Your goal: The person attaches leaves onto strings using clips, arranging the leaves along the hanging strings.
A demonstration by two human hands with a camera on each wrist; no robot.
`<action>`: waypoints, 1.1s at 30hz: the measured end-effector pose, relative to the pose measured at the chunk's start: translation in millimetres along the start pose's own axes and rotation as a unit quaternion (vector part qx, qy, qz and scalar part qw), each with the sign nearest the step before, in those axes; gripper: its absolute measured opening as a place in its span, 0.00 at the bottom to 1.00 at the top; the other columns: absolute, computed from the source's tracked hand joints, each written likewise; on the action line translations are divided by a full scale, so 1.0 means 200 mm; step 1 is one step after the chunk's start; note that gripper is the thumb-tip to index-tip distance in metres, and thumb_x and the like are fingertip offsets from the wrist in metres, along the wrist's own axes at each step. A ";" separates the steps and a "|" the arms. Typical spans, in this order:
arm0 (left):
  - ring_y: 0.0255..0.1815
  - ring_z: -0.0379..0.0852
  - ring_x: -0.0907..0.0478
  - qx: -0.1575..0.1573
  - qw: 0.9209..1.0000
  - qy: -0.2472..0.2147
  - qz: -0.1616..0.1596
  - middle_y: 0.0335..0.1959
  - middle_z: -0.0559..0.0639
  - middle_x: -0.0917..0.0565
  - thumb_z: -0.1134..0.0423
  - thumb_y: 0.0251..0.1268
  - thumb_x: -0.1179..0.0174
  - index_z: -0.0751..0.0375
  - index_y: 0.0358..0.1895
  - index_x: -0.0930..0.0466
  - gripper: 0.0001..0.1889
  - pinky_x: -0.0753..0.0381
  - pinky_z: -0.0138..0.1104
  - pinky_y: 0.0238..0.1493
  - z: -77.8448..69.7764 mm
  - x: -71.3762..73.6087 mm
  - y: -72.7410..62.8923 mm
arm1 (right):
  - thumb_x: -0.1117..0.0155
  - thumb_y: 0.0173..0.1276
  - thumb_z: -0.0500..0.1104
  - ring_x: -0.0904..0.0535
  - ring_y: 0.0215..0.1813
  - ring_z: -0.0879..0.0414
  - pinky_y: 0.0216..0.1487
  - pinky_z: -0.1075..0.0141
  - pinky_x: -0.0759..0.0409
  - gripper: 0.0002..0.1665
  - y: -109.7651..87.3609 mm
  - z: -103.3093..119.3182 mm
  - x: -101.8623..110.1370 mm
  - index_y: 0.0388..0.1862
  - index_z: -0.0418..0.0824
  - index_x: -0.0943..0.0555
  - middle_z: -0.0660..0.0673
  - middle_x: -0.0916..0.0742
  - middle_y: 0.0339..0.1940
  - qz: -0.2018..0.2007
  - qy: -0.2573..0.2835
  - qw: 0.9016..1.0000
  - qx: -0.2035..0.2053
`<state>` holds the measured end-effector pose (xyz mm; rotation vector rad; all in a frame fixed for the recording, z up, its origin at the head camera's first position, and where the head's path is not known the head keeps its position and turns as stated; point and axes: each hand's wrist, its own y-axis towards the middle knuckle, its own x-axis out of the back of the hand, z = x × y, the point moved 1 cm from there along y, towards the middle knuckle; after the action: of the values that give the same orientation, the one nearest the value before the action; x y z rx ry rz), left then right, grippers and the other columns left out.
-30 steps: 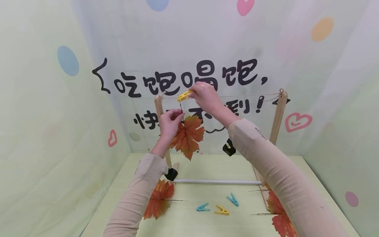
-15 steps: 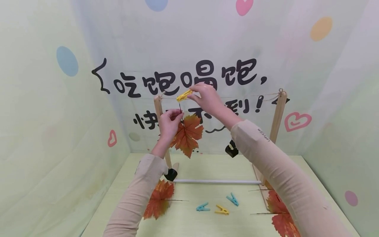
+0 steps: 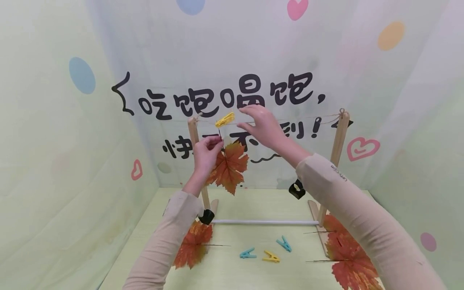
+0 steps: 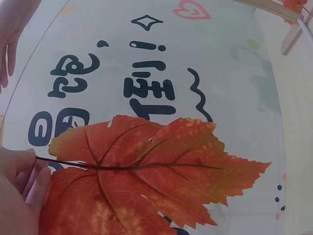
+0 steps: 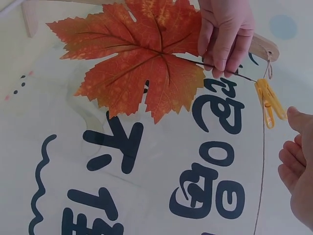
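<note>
An orange-red maple leaf (image 3: 229, 167) hangs below the string, its dark stem pinched between the thumb and fingers of my left hand (image 3: 207, 153). A yellow clothespin (image 3: 225, 119) sits on the string above that hand, biting the upper end of the stem, as the right wrist view shows. My right hand (image 3: 264, 125) is just to the right of the clothespin, thumb and fingers spread apart and holding nothing. In the left wrist view the leaf (image 4: 146, 166) spreads out beyond the fingers gripping its stem.
The string runs between a left wooden post (image 3: 194, 131) and a right wooden post (image 3: 340, 139), joined low by a white rod (image 3: 264, 222). On the table lie two blue clothespins (image 3: 248, 253), a yellow clothespin (image 3: 271, 256), a leaf (image 3: 193, 245) at left and more leaves (image 3: 349, 257) at right.
My right hand has let go of the yellow clothespin and drawn back to the right, fingers parting. The clothespin stays on the string. My left hand keeps its pinch on the stem.
</note>
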<state>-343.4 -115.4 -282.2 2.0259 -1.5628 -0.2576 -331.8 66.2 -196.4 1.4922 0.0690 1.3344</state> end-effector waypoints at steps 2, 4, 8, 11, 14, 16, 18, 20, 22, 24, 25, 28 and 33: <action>0.37 0.50 0.20 -0.002 1.000 -0.002 0.000 0.38 0.60 0.17 0.70 0.56 0.39 0.69 0.40 0.19 0.09 0.21 0.31 0.39 0.00 0.00 0.00 | 0.35 0.59 0.42 0.28 0.58 0.48 0.60 0.62 0.32 0.25 -0.03 0.00 0.01 0.53 0.32 0.24 0.38 0.20 0.53 -0.003 0.001 1.000 0.007; 0.37 0.50 0.20 -0.003 1.000 0.001 0.000 0.38 0.60 0.17 0.70 0.56 0.39 0.70 0.41 0.19 0.09 0.21 0.31 0.39 0.01 0.00 -0.01 | 0.34 0.58 0.42 0.28 0.58 0.48 0.60 0.61 0.32 0.24 -0.05 -0.01 0.03 0.53 0.32 0.24 0.38 0.20 0.52 -0.005 0.002 1.000 0.011; 0.38 0.50 0.20 -0.008 1.000 0.002 0.001 0.39 0.60 0.17 0.71 0.56 0.39 0.70 0.42 0.20 0.10 0.21 0.29 0.39 0.01 0.01 -0.02 | 0.34 0.57 0.41 0.27 0.57 0.47 0.60 0.60 0.32 0.25 -0.09 -0.01 0.05 0.53 0.32 0.24 0.38 0.19 0.52 -0.007 0.012 1.000 0.021; 0.37 0.50 0.20 -0.016 1.000 -0.002 0.004 0.38 0.60 0.17 0.72 0.54 0.38 0.70 0.42 0.20 0.11 0.21 0.27 0.38 0.01 0.03 -0.03 | 0.32 0.56 0.40 0.27 0.55 0.47 0.58 0.60 0.30 0.25 -0.12 -0.02 0.06 0.52 0.31 0.24 0.38 0.19 0.50 -0.013 0.023 0.999 0.039; 0.37 0.49 0.19 -0.023 1.000 0.002 0.011 0.37 0.59 0.17 0.72 0.52 0.37 0.69 0.42 0.20 0.12 0.21 0.27 0.38 0.00 0.06 -0.05 | 0.31 0.54 0.39 0.26 0.54 0.47 0.57 0.59 0.29 0.25 -0.16 -0.02 0.06 0.51 0.31 0.23 0.38 0.18 0.49 -0.017 0.029 0.998 0.056; 0.37 0.49 0.19 -0.026 0.999 0.016 0.021 0.37 0.58 0.17 0.71 0.52 0.36 0.68 0.42 0.20 0.12 0.21 0.27 0.38 0.00 0.07 -0.07 | 0.30 0.53 0.39 0.26 0.54 0.47 0.56 0.59 0.29 0.25 -0.20 -0.03 0.06 0.50 0.31 0.23 0.38 0.18 0.49 -0.013 0.032 0.998 0.058; 0.36 0.47 0.19 -0.028 0.999 0.031 0.030 0.38 0.57 0.17 0.70 0.53 0.36 0.67 0.42 0.19 0.12 0.21 0.28 0.39 0.01 0.08 -0.09 | 0.30 0.53 0.40 0.26 0.54 0.48 0.56 0.60 0.29 0.26 -0.23 -0.04 0.06 0.51 0.31 0.23 0.38 0.18 0.49 -0.004 0.034 0.998 0.053; 0.36 0.46 0.19 -0.029 0.998 0.043 0.042 0.37 0.56 0.17 0.68 0.53 0.36 0.66 0.42 0.19 0.12 0.21 0.28 0.39 0.02 0.09 -0.11 | 0.30 0.53 0.40 0.25 0.54 0.48 0.56 0.59 0.28 0.26 -0.27 -0.06 0.06 0.50 0.31 0.23 0.38 0.18 0.49 -0.002 0.035 0.998 0.054; 0.36 0.47 0.19 -0.031 0.997 0.044 0.053 0.36 0.57 0.17 0.69 0.52 0.35 0.67 0.41 0.19 0.11 0.21 0.28 0.38 0.03 0.10 -0.13 | 0.29 0.52 0.40 0.25 0.53 0.48 0.55 0.59 0.27 0.26 -0.31 -0.07 0.05 0.50 0.31 0.23 0.38 0.18 0.48 -0.002 0.038 0.998 0.059; 0.36 0.48 0.20 -0.032 0.996 0.046 0.065 0.36 0.58 0.17 0.69 0.52 0.35 0.68 0.40 0.19 0.11 0.21 0.28 0.38 0.04 0.10 -0.15 | 0.29 0.51 0.40 0.24 0.51 0.48 0.53 0.59 0.26 0.26 -0.35 -0.09 0.04 0.49 0.31 0.23 0.38 0.18 0.47 -0.005 0.040 0.997 0.064; 0.36 0.48 0.20 -0.030 0.996 0.046 0.071 0.36 0.58 0.17 0.69 0.52 0.36 0.68 0.40 0.19 0.11 0.21 0.28 0.37 0.05 0.10 -0.17 | 0.28 0.51 0.39 0.24 0.50 0.48 0.52 0.59 0.26 0.27 -0.37 -0.09 0.04 0.49 0.31 0.23 0.38 0.18 0.47 -0.006 0.041 0.997 0.066; 0.37 0.48 0.20 -0.026 0.995 0.051 0.087 0.36 0.58 0.17 0.69 0.53 0.36 0.68 0.41 0.19 0.11 0.21 0.28 0.38 0.09 0.11 -0.21 | 0.28 0.50 0.40 0.23 0.51 0.47 0.53 0.58 0.26 0.27 -0.43 -0.11 0.03 0.50 0.31 0.23 0.37 0.18 0.47 0.001 0.044 0.997 0.062; 0.36 0.48 0.20 -0.024 0.992 0.064 0.106 0.36 0.57 0.17 0.68 0.53 0.36 0.68 0.41 0.19 0.11 0.20 0.29 0.37 0.17 0.12 -0.28 | 0.28 0.50 0.41 0.24 0.52 0.47 0.55 0.57 0.27 0.28 -0.53 -0.15 0.00 0.49 0.31 0.23 0.38 0.18 0.48 0.019 0.045 0.998 0.047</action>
<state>-305.4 -139.6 -336.2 1.7863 -1.6572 -0.0796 -293.5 129.4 -279.0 1.5181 0.1655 1.4461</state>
